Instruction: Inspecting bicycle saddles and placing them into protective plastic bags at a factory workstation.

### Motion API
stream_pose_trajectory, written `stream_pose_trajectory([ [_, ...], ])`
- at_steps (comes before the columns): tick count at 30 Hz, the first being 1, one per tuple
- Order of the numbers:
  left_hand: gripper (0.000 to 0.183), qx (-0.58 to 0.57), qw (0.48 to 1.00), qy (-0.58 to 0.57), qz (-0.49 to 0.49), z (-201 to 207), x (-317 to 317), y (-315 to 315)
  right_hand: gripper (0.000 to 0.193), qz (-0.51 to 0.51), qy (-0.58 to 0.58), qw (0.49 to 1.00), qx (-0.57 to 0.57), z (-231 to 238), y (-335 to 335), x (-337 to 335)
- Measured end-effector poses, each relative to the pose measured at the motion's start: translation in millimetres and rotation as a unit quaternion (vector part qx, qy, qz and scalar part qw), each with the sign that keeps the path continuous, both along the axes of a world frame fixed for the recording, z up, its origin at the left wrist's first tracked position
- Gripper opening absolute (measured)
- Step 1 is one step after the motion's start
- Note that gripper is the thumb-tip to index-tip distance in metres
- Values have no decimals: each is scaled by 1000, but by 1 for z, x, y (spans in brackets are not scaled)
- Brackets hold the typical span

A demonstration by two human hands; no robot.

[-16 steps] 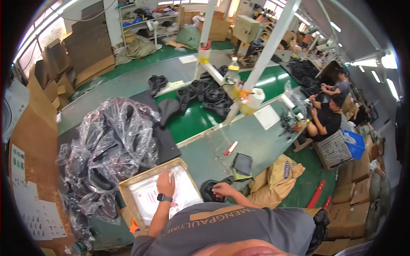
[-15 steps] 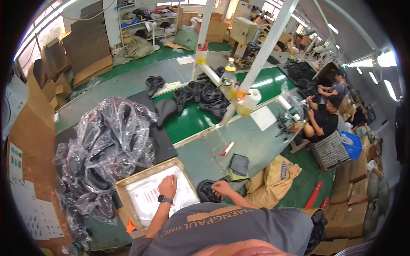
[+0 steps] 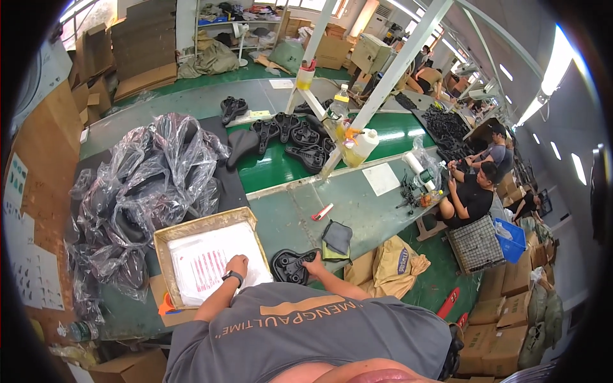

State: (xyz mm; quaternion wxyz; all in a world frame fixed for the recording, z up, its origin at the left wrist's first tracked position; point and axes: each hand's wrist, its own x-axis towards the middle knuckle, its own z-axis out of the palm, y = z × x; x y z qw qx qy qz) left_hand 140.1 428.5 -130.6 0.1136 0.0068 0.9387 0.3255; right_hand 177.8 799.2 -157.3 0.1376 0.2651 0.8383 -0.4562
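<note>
A black bicycle saddle, underside up, lies on the bench in front of me. My right hand grips its right edge. To the left of the saddle, a shallow tray holds a stack of white plastic bags with red printing. Over the right part of that stack is my left hand, its fingers curled closed; whatever they pinch is hidden. A dark watch sits on the left wrist.
Saddles under clear plastic film are heaped at the left. More saddles lie across the green belt. A red-and-white cutter and a dark grey pouch rest on the bench. Two co-workers sit at the right.
My right hand has closed on the saddle's right edge. The left hand has drawn back toward me over the bag stack. The whole view has shifted slightly.
</note>
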Motion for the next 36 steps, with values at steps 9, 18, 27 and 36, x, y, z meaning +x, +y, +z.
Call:
stream_pose_trajectory([
  [9, 24, 441, 857, -139, 228, 27, 22, -22, 86, -347, -53, 866, -356, -18, -5, 31],
  [18, 25, 409, 880, -137, 199, 33, 55, -43, 53, 110, 223, 969, 0, 133, -37, 39],
  [27, 24, 482, 843, -121, 206, 67, 52, -52, 46, 234, -169, 953, 86, 146, -5, 58],
  [36, 30, 783, 549, -214, 200, 114, 59, -65, 46, -44, -79, 876, -474, 145, -38, 103],
])
